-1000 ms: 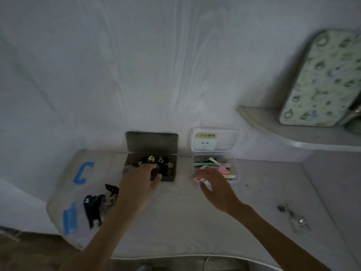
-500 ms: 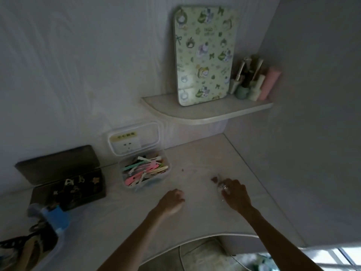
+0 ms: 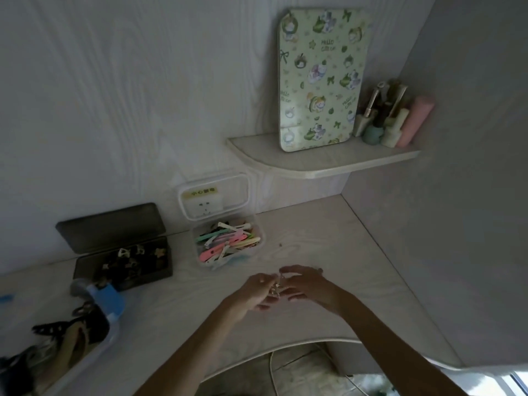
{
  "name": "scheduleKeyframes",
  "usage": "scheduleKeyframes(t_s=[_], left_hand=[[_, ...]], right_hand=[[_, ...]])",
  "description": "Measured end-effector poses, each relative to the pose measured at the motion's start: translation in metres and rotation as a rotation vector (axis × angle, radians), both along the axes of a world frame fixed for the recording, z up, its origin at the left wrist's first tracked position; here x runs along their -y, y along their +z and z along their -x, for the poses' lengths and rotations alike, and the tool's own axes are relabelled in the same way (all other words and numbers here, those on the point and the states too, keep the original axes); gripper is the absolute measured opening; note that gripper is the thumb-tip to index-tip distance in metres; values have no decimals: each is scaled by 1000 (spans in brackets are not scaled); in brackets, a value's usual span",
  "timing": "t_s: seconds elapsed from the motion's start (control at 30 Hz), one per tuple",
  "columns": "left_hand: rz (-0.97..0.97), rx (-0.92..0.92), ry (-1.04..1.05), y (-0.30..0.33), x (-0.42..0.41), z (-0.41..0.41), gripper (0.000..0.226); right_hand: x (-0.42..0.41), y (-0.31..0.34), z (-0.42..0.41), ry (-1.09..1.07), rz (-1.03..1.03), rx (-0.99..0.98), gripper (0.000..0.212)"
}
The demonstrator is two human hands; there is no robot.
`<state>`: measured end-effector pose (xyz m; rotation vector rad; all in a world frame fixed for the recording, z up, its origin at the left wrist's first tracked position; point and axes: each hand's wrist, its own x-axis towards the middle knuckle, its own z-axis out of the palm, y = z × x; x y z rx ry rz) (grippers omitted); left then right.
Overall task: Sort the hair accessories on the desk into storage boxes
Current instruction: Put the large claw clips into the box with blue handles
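Along the tabletop's back edge, a dark box [image 3: 123, 262] and a clear box [image 3: 228, 244] of pastel clips sit open. Toward the front edge, the left hand [image 3: 254, 292] and right hand [image 3: 307, 285] meet, fingers pinching a small shiny hair clip [image 3: 277, 288].

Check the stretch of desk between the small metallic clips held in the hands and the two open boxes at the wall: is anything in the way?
Nothing visible blocks it. Both hands hold the metallic clips above bare desk. The clear box of pastel clips and the dark box both stand open.
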<state>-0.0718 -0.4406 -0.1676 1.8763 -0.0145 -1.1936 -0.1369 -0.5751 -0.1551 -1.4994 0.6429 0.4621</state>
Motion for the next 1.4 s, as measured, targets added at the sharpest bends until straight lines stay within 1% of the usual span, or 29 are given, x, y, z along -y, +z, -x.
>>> scheduleKeyframes(t_s=[0.03,0.07,0.1,0.17,0.2,0.23,0.27,0.33,0.4,0.47,0.53,0.63,0.73,0.77,0.83,0.87,0.9,0.93,1.0,1.03,1.07,1.13,1.23,1.3,1.4], left_hand=[[16,-16,39,3,-8,-3,26],[34,-37,77,6,-17,-7,28],[51,-58,117,10,-27,-11,31],[84,-76,215,18,-50,-21,34],[103,-70,274,23,-61,-25,35],[116,-51,319,29,-69,-31,35],[124,-30,372,32,-77,-35,35],[147,-10,479,39,-90,-43,32],[172,-10,569,47,-103,-47,29],[187,-2,581,54,-113,-48,27],[192,14,593,60,-126,-48,28],[201,43,664,66,-151,-48,31],[219,81,755,78,-174,-44,29],[224,98,798,82,-187,-42,29],[218,110,852,88,-209,-39,29],[211,118,889,92,-220,-37,29],[207,125,939,94,-232,-35,27],[209,132,1000,97,-246,-30,26],[211,134,1097,99,-268,-21,27],[206,137,1127,99,-278,-16,31],[202,141,1151,97,-287,-11,32],[203,135,1197,92,-304,-2,28],[202,137,1258,89,-322,6,23],[224,145,1310,89,-330,6,21],[250,144,1344,95,-334,1,25]], right_hand=[[4,3,0,-27,-21,23,20],[13,2,-1,-91,2,44,20],[24,-1,-2,-200,71,54,23],[51,-16,-2,-390,363,23,26],[62,-26,-1,-394,532,-14,27],[69,-33,1,-348,652,-57,27],[69,-40,2,-247,725,-95,29],[59,-50,2,-17,805,-146,37],[41,-51,-1,125,882,-112,28],[25,-45,-7,209,916,-103,20],[8,-36,-22,311,870,-121,11],[-32,-17,-48,423,628,-123,12],[-77,1,-68,531,493,-22,9],[-96,6,-77,573,454,28,12],[-127,15,-93,570,346,104,22],[-142,20,-101,529,268,118,23],[-155,24,-110,464,186,138,22],[-171,28,-119,414,147,170,18],[-193,30,-137,329,194,261,11],[-202,30,-144,315,221,299,11],[-208,32,-148,306,239,299,13],[-214,33,-154,275,268,267,19],[-211,33,-155,207,280,229,13],[-214,36,-153,199,252,208,12],[-234,48,-148,268,118,189,24]])
